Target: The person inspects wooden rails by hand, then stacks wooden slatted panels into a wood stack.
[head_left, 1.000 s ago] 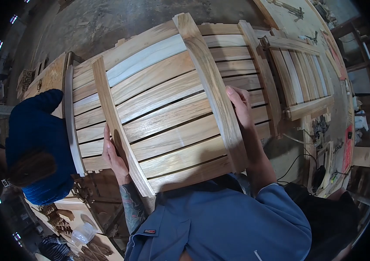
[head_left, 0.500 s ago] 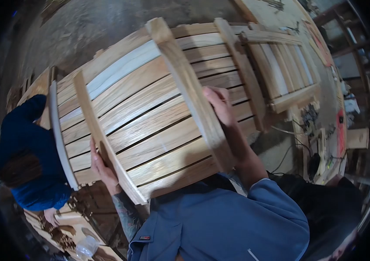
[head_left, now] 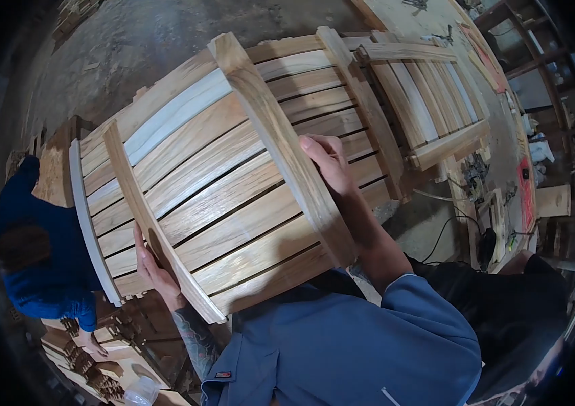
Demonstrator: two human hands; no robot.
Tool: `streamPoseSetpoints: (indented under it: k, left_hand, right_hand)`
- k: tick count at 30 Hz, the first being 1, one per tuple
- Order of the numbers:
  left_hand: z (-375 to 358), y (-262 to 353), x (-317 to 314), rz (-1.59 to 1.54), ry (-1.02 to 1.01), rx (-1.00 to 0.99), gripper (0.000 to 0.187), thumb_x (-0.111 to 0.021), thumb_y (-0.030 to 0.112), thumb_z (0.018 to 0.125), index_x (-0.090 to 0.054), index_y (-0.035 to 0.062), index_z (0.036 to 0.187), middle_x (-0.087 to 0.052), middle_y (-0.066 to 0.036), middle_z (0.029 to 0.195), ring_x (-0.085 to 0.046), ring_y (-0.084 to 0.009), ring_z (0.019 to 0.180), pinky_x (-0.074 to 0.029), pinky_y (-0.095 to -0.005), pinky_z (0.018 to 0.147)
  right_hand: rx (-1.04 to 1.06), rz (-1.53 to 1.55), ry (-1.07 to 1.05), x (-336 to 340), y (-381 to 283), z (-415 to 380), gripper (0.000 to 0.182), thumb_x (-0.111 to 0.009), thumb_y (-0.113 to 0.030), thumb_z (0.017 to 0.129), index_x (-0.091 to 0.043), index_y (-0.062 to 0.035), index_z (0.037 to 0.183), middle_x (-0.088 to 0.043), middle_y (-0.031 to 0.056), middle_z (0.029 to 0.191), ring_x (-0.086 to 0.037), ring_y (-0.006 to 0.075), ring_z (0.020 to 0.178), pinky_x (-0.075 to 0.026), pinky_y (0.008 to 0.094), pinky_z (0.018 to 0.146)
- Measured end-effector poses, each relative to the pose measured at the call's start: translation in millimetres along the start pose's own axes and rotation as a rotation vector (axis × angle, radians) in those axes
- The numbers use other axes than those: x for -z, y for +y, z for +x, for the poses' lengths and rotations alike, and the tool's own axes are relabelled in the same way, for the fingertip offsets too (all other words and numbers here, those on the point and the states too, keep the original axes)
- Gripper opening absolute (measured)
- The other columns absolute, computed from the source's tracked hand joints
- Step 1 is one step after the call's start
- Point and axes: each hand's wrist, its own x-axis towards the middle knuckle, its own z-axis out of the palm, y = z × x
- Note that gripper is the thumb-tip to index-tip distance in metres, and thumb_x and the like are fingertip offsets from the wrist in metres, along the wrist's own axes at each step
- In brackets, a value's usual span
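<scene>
A slatted wooden panel (head_left: 216,172) lies tilted in front of my body, with wide slats between two side rails. My left hand (head_left: 157,272) is at the left rail (head_left: 159,237), its fingers along the outer side and partly hidden. On the thicker right rail (head_left: 274,135), my right hand (head_left: 328,161) is closed round the outer edge, thumb on top. Another slatted wooden piece (head_left: 328,101) lies beneath and beyond this panel, showing on both sides of it.
Farther right is a smaller slatted wooden frame (head_left: 429,101). A person in blue (head_left: 47,250) bends over at the left, one hand above small stacked wood pieces (head_left: 84,362) near a clear plastic cup (head_left: 142,391). Tools and a cable lie at the right; someone in dark clothing (head_left: 504,318) is near.
The whole view has shifted slightly, so the panel and my hands sit a little farther left. The person in blue has leaned lower left, with a hand stretched toward the wood pieces. My grip looks unchanged.
</scene>
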Motion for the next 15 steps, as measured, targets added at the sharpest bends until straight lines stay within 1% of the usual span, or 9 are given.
streamPoseSetpoints:
  k: [2,4,5,6,8,9,12,13,15]
  left_hand:
    - [0,7,-5,0.036,0.018,-0.026,0.061,-0.032,0.040,0.103,-0.035,-0.0048,0.145,-0.042,-0.016,0.146,-0.042,-0.0243,0.132,-0.032,-0.0368,0.110]
    - [0,11,-8,-0.075,0.010,0.004,0.058,-0.032,0.035,0.104,-0.036,-0.0082,0.143,-0.043,-0.018,0.146,-0.039,-0.0247,0.135,-0.027,-0.0385,0.114]
    - [-1,10,-7,-0.072,0.014,0.005,0.058,-0.032,0.035,0.104,-0.036,-0.0086,0.143,-0.044,-0.018,0.144,-0.042,-0.0237,0.132,-0.030,-0.0369,0.112]
    - [-1,11,-9,-0.063,0.026,0.006,0.058,-0.032,0.035,0.104,-0.036,-0.0086,0.143,-0.044,-0.018,0.144,-0.042,-0.0237,0.132,-0.030,-0.0369,0.112]
    - [-1,14,-8,-0.088,0.016,0.044,0.057,-0.034,0.034,0.104,-0.035,-0.0089,0.143,-0.047,-0.018,0.142,-0.046,-0.0221,0.128,-0.033,-0.0353,0.109]
    - [-3,3,-3,-0.102,0.024,0.054,0.057,-0.036,0.032,0.104,-0.035,-0.0091,0.143,-0.048,-0.017,0.140,-0.048,-0.0207,0.124,-0.035,-0.0343,0.107]
    - [-3,5,-2,-0.183,-0.005,0.068,0.056,-0.039,0.031,0.104,-0.035,-0.0096,0.142,-0.048,-0.017,0.140,-0.048,-0.0206,0.124,-0.035,-0.0341,0.107]
    - [-4,9,-6,-0.204,0.014,0.065,0.057,-0.040,0.031,0.104,-0.035,-0.0106,0.142,-0.046,-0.017,0.142,-0.047,-0.0212,0.126,-0.033,-0.0336,0.108]
    - [-1,13,-9,-0.140,0.002,0.013,0.056,-0.040,0.030,0.103,-0.037,-0.0117,0.141,-0.044,-0.018,0.144,-0.043,-0.0217,0.130,-0.030,-0.0340,0.110]
  right_hand:
    - [0.004,0.002,-0.022,1,1,0,0.031,-0.050,-0.022,0.099,-0.065,-0.0005,0.083,-0.058,-0.0029,0.071,-0.050,0.0033,0.065,-0.039,0.0230,0.058]
    - [0.001,0.005,-0.002,1,3,1,0.031,-0.050,-0.023,0.099,-0.064,-0.0004,0.084,-0.059,-0.0028,0.072,-0.050,0.0032,0.065,-0.039,0.0230,0.058]
    - [-0.009,0.008,-0.007,1,1,0,0.030,-0.050,-0.023,0.099,-0.064,0.0001,0.085,-0.058,-0.0032,0.073,-0.049,0.0031,0.066,-0.039,0.0228,0.059]
    - [-0.015,0.014,-0.020,1,1,0,0.030,-0.050,-0.023,0.099,-0.064,0.0001,0.085,-0.058,-0.0032,0.073,-0.049,0.0031,0.066,-0.039,0.0228,0.059]
    - [-0.022,-0.088,0.045,0,1,0,0.030,-0.050,-0.022,0.099,-0.064,0.0006,0.085,-0.057,-0.0040,0.072,-0.049,0.0030,0.067,-0.039,0.0226,0.060]
    - [-0.011,-0.104,0.061,-3,0,1,0.030,-0.050,-0.022,0.098,-0.064,0.0004,0.084,-0.056,-0.0045,0.072,-0.048,0.0030,0.068,-0.038,0.0226,0.060]
    - [-0.030,-0.090,0.053,6,11,3,0.030,-0.051,-0.023,0.098,-0.063,-0.0004,0.083,-0.056,-0.0048,0.073,-0.048,0.0030,0.068,-0.038,0.0226,0.060]
    - [-0.041,-0.077,0.036,9,15,4,0.030,-0.051,-0.023,0.098,-0.063,-0.0004,0.083,-0.056,-0.0048,0.073,-0.048,0.0030,0.068,-0.038,0.0226,0.060]
    - [-0.008,-0.123,0.109,15,24,5,0.030,-0.052,-0.024,0.098,-0.063,-0.0004,0.083,-0.056,-0.0053,0.072,-0.048,0.0032,0.068,-0.038,0.0227,0.060]
